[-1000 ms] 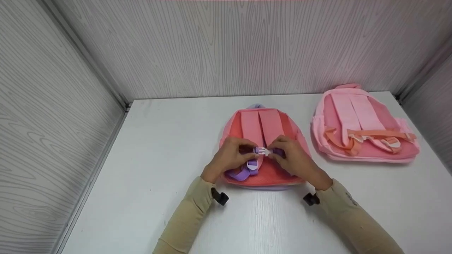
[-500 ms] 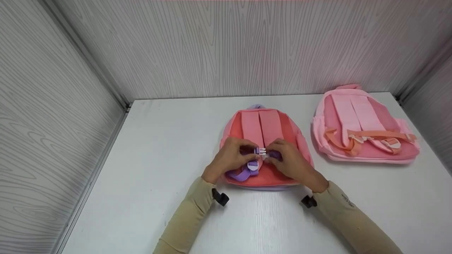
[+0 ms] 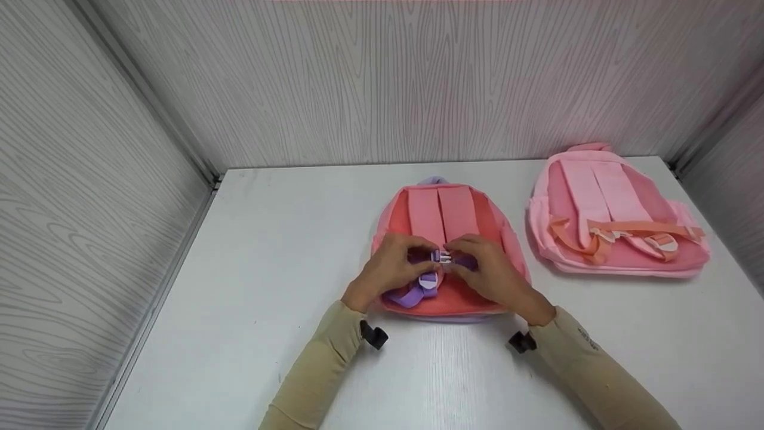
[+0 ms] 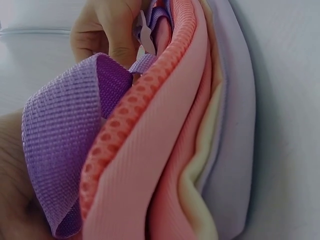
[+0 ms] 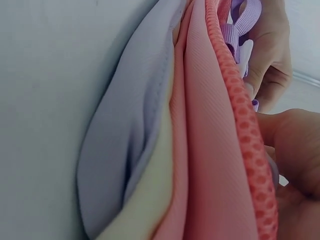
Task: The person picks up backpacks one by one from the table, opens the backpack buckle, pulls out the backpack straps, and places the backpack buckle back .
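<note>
A small coral and pink backpack (image 3: 468, 292) lies with its straps facing up, in the middle of the head view. Over it, my left hand (image 3: 388, 266) pinches the pronged half of a white side-release buckle (image 3: 445, 257) between thumb and fingertips. My right hand (image 3: 492, 269) pinches the mating half, mostly covered by its fingers, on purple webbing. Both halves face each other, the prongs right at the right fingertips. A white strap adjuster (image 3: 427, 280) and a purple webbing loop (image 4: 65, 140) hang below the left hand.
Further right on the white table (image 3: 286, 239) lies a second, light pink backpack (image 3: 615, 251) with orange straps. Wood-grain panels (image 3: 382, 83) rise behind the table and along its sides. Dark wrist cameras (image 3: 374, 335) sit on both sleeves.
The right hand has shifted slightly left toward the left hand, bringing the two buckle halves closer together. The left hand and both backpacks have hardly moved.
</note>
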The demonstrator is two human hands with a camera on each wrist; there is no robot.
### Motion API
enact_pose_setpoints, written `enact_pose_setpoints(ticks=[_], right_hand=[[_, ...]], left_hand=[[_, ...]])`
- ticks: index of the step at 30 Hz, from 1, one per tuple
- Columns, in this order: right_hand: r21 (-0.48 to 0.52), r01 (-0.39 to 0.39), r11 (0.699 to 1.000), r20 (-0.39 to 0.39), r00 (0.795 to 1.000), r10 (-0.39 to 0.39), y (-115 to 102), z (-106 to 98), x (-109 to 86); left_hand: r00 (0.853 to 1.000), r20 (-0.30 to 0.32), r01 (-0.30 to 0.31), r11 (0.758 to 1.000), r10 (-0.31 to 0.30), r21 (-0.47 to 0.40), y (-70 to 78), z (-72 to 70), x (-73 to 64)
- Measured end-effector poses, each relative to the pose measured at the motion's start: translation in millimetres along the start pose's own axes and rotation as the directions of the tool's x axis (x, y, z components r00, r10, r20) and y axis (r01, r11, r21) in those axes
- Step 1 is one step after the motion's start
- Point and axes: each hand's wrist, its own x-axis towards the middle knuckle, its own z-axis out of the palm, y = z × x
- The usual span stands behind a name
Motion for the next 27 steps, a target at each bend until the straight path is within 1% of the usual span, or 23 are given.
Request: enact_pose_setpoints(ticks=[6, 11, 14, 17, 24, 27], right_hand=[[-0.006, 0.032, 0.999, -0.038, 0.999, -0.032, -0.4, 3.1, -0.6], [-0.014, 0.076, 0.997, -0.072, 0.994, -0.077, -0.2, 5.6, 0.3], [-0.012, 0.084, 0.996, -0.085, 0.993, -0.085, -0.5, 6.2, 0.5], [-0.007, 0.083, 0.997, -0.093, 0.992, -0.083, -0.7, 6.0, 0.5], [0.021, 0.078, 0.997, -0.102, 0.992, -0.075, 0.1, 5.6, 0.0], [0.026, 0.086, 0.996, -0.11, 0.99, -0.083, 0.7, 4.9, 0.1]], left_hand=[[1.0, 0.0, -0.011, 1.0, 0.011, 0.004, 3.0, 0.7, -0.7], [0.999, -0.004, -0.045, 0.999, 0.045, 0.021, 4.8, 0.9, -0.2], [0.998, 0.006, -0.057, 0.998, 0.057, 0.031, 5.5, 0.6, -0.3], [0.998, 0.022, -0.053, 0.998, 0.052, 0.03, 5.5, -0.2, -0.7], [0.998, 0.069, -0.014, 0.999, 0.011, 0.05, 7.2, -4.7, -1.7], [0.996, 0.089, -0.009, 0.999, 0.004, 0.053, 7.0, -7.0, -1.9]])
